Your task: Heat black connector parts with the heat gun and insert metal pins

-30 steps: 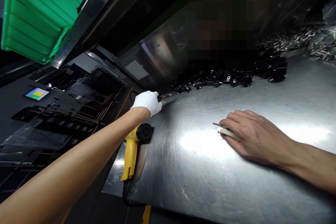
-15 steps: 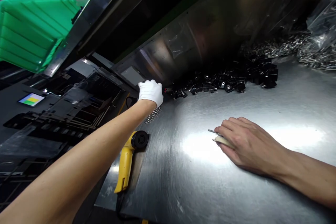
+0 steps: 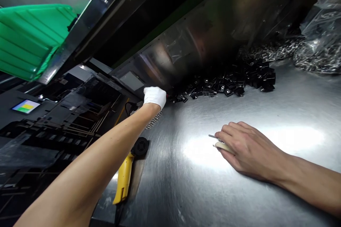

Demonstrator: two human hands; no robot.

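Best to pinch the pin (image 3: 212,136) and pale strip (image 3: 223,147) snugly but softly in the right hand (image 3: 245,145), tips poking out to its left. Farther off, with the left hand (image 3: 154,96) clenched in its white glove, best to go slowly, so as not to bump the shiny bits (image 3: 153,120) just on its near side or the black bits (image 3: 183,98) to its right. Cannot tell what is inside.

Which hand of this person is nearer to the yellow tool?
Left. The gloved left hand is just beyond the black end of the yellow tool; the right hand is farther, across the metal table.
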